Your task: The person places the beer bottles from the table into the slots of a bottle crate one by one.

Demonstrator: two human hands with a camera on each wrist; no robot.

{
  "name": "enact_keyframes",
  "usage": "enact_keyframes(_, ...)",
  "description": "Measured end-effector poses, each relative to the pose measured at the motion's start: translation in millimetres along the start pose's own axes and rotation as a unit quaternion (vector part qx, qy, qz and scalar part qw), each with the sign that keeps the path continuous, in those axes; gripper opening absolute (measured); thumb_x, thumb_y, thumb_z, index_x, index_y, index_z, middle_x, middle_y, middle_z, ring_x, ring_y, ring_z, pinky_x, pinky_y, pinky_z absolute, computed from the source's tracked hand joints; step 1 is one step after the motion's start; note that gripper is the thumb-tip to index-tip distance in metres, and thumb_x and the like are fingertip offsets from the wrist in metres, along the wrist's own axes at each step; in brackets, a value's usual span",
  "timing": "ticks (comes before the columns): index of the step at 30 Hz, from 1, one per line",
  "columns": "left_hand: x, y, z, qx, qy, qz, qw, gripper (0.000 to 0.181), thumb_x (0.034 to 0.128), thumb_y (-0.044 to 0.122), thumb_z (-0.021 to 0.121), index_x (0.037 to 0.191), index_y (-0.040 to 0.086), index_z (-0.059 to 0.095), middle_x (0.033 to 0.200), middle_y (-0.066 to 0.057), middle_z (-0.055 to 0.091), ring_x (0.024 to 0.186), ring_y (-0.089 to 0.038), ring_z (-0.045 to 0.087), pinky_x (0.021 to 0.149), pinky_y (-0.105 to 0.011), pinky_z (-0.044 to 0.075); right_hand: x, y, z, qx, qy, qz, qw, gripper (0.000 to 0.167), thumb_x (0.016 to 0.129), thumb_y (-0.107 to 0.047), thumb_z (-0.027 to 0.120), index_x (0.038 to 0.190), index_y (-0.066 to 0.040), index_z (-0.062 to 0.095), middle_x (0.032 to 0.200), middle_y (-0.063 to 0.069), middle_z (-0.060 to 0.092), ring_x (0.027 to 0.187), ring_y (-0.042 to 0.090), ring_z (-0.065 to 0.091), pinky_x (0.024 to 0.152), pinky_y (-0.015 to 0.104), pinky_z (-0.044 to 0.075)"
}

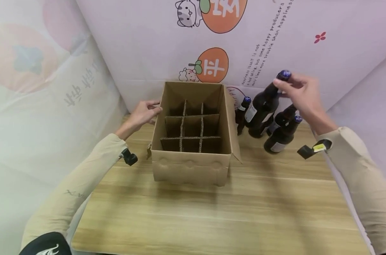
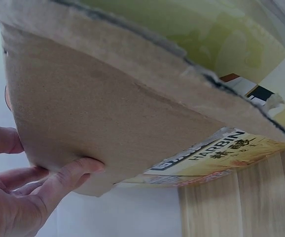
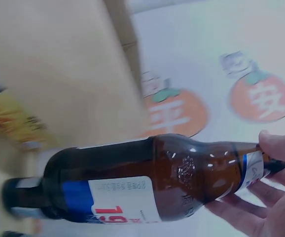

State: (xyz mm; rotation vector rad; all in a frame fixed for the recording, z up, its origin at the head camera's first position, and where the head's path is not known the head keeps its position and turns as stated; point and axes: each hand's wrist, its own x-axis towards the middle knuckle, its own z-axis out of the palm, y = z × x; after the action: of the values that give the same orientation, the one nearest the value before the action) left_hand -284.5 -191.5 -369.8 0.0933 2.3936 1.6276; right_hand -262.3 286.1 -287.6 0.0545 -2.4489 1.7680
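Tilted bottle (image 1: 262, 107) hangs below gripping right fingers (image 3: 237, 216); left fingers (image 2: 71, 174) hold carton (image 1: 191, 168).

A wooden worktop (image 1: 193, 219) with pale yellow-brown grain carries everything. Standing directly on it, upright, is an open cardboard box (image 1: 189, 168). To the box's right stand several dark bottles (image 1: 279, 138), partly hiding one another: one just beside its right wall, the others farther out. In front of the box, bare wood runs to the near edge, crossed by soft shadows (image 1: 188, 205).
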Motion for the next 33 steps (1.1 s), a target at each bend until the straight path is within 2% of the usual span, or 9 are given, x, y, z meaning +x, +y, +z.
enact_keyframes(1,0.2,0.2,-0.3,0.001,-0.001,0.0,1.0,0.057,0.1048,0.008,0.057,0.158,-0.003,0.039,0.151,-0.029,0.053,0.132,-0.044,0.058,0.063,-0.018,0.063,2.7,-10,0,0.031,0.0,-0.008,0.9995,0.035,0.095,-0.024,0.08,0.126,-0.008,0.074,0.103,-0.01,0.077,0.088,0.009,0.074,0.107,0.031,0.057)
enact_keyframes(3,-0.1,0.8,-1.0,0.001,-0.001,-0.002,1.0,0.057,0.105,0.008,0.057,0.158,-0.004,0.039,0.15,-0.03,0.053,0.131,-0.044,0.059,0.063,-0.018,0.063,7.9,-29,2,0.085,0.002,-0.024,0.9961,0.03,0.091,-0.015,0.083,0.119,-0.005,0.076,0.101,-0.003,0.078,0.087,0.012,0.074,0.089,0.022,0.063)
enact_keyframes(4,0.1,1.2,-0.4,0.0,-0.001,-0.002,1.0,0.057,0.1051,0.008,0.057,0.158,-0.004,0.039,0.15,-0.03,0.054,0.13,-0.044,0.059,0.063,-0.018,0.063,10.5,-38,3,0.104,0.001,-0.034,0.994,0.028,0.09,-0.012,0.084,0.116,-0.003,0.077,0.1,0.0,0.078,0.088,0.013,0.074,0.077,0.021,0.064)
enact_keyframes(9,1.6,2.7,2.9,0.004,0.006,-0.005,1.0,0.056,0.1052,0.008,0.057,0.157,-0.004,0.039,0.148,-0.03,0.056,0.121,-0.04,0.062,0.062,-0.019,0.063,22.2,-81,16,0.142,0.004,-0.062,0.9879,0.025,0.086,-0.009,0.087,0.108,0.0,0.079,0.1,0.005,0.078,0.087,0.017,0.074,0.075,0.027,0.065)
enact_keyframes(12,4.0,3.6,8.5,-0.003,0.008,-0.008,0.9999,0.056,0.1052,0.008,0.057,0.157,-0.003,0.04,0.147,-0.03,0.057,0.121,-0.039,0.062,0.062,-0.02,0.063,29.5,-100,32,0.154,-0.003,-0.064,0.9861,0.025,0.086,-0.009,0.088,0.107,0.001,0.079,0.1,0.007,0.077,0.088,0.02,0.074,0.075,0.028,0.066)
enact_keyframes(15,5.4,5.2,15.5,-0.014,0.002,-0.01,0.9999,0.056,0.1052,0.008,0.057,0.157,-0.003,0.04,0.147,-0.03,0.057,0.127,-0.041,0.06,0.063,-0.022,0.064,37.2,-111,53,0.141,-0.011,-0.049,0.9888,0.024,0.087,-0.011,0.087,0.107,-0.002,0.079,0.101,0.006,0.077,0.092,0.02,0.073,0.076,0.028,0.066)
enact_keyframes(18,5.6,5.8,19.1,-0.025,-0.005,-0.012,0.9996,0.057,0.105,0.009,0.058,0.157,-0.003,0.04,0.148,-0.03,0.055,0.134,-0.042,0.057,0.063,-0.022,0.064,44.3,-115,79,0.103,-0.024,-0.038,0.9937,0.027,0.09,-0.015,0.085,0.113,-0.005,0.078,0.107,0.006,0.076,0.099,0.021,0.071,0.08,0.028,0.067)
enact_keyframes(25,4.4,5.2,14.4,-0.024,-0.012,-0.013,0.9996,0.058,0.1051,0.011,0.059,0.157,-0.004,0.039,0.156,-0.028,0.048,0.139,-0.043,0.054,0.064,-0.023,0.065,61.9,-111,140,0.033,-0.068,-0.042,0.9963,0.036,0.096,-0.023,0.079,0.126,-0.005,0.073,0.126,0.012,0.074,0.106,0.023,0.07,0.091,0.035,0.066)
enact_keyframes(33,0.3,-0.8,10.7,-0.017,-0.015,-0.002,0.9997,0.057,0.1061,0.01,0.057,0.158,-0.005,0.038,0.153,-0.03,0.05,0.139,-0.044,0.053,0.064,-0.021,0.065,79.4,-103,193,-0.021,-0.089,-0.062,0.9939,0.026,0.098,-0.028,0.076,0.11,-0.006,0.08,0.111,0.009,0.078,0.094,0.019,0.072,0.077,0.032,0.066)
